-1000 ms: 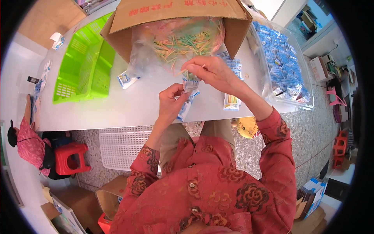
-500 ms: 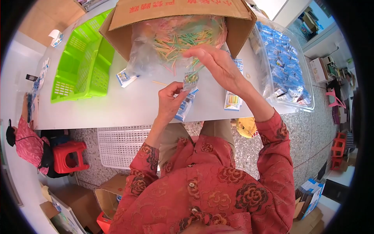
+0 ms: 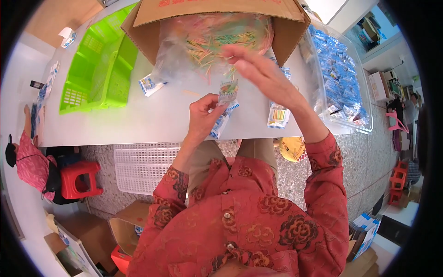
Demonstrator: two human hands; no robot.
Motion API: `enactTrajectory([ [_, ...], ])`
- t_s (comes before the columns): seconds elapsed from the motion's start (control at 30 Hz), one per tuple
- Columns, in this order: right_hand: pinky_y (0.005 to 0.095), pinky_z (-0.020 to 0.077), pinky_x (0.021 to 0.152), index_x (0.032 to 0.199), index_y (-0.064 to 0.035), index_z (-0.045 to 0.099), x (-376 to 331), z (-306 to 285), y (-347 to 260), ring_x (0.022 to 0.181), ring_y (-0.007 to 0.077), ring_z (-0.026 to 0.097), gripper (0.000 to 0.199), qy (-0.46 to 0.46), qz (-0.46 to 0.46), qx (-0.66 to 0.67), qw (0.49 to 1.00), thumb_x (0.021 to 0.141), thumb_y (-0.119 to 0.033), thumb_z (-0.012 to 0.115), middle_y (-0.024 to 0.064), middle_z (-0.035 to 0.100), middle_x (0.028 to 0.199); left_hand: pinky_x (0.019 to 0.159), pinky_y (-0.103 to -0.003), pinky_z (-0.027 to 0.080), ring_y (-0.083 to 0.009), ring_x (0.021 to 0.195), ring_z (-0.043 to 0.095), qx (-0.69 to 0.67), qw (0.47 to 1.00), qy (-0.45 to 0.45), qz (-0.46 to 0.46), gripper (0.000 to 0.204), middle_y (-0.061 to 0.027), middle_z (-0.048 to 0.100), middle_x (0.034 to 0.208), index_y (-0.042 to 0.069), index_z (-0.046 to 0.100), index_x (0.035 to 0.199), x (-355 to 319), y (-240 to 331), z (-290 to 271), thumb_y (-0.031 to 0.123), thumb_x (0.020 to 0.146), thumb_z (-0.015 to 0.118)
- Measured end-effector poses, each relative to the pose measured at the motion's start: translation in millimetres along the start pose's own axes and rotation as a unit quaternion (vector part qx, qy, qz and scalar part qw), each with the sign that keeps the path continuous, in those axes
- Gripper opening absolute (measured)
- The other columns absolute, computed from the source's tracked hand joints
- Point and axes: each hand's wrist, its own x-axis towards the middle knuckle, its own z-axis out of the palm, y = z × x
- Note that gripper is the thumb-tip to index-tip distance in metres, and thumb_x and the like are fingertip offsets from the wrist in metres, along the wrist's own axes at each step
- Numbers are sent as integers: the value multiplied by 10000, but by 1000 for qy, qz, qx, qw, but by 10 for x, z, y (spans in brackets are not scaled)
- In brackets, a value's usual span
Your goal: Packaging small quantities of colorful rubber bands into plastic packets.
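My left hand (image 3: 203, 115) pinches a small blue-and-white printed packet (image 3: 228, 92) upright, with coloured bits showing through its clear side. Above and to the right of it, my right hand (image 3: 267, 78) hangs with its fingers stretched out, blurred by motion. Thin pastel sticks (image 3: 229, 72) show just below those fingers; whether the hand touches them is unclear. Behind, a clear plastic bag (image 3: 170, 55) of pink, yellow and green sticks spills from a cardboard box (image 3: 288, 37) on its side. Under the left hand's packet lies another blue-and-white packet (image 3: 222, 123).
A green basket (image 3: 94, 99) stands at the left of the table (image 3: 161, 122). On the right is a clear tub (image 3: 367, 115) full of blue packets. More packets (image 3: 277, 115) lie on the tabletop, one (image 3: 150, 85) near the bag. Below the table edge sits a white crate (image 3: 138, 171).
My right hand has lifted slightly up and away from the packet's mouth. My left hand keeps its pinch on the packet. The whole view has shifted a little.
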Motion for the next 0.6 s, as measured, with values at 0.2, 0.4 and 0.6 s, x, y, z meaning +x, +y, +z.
enactTrajectory([
  [0.2, 201, 438, 771, 1143, -20, 583, -123, -21, 132, 838, 43, 520, 269, 4, 103, 40, 994, 924, -172, 552, -5, 597, 984, 567, -173, 408, -8, 633, 501, -67, 997, 39, 1, 73, 23, 611, 698, -10, 643, 882, -8, 89, 40, 14, 813, 652],
  [0.4, 190, 438, 727, 1081, -15, 610, -67, 24, 72, 817, 39, 531, 220, -28, 102, 49, 993, 913, -151, 573, -17, 608, 955, 579, -183, 431, -21, 656, 538, -57, 998, 21, 7, 104, 10, 633, 723, -8, 651, 912, -45, 135, 31, 19, 812, 658],
  [0.6, 189, 437, 712, 1087, -31, 615, -56, 137, 172, 823, 27, 528, 227, -25, 81, 170, 982, 915, -174, 574, -17, 606, 965, 608, -187, 455, -27, 669, 554, -63, 998, 17, -25, 200, -4, 654, 772, -18, 651, 1017, -96, 239, -68, 32, 824, 649],
])
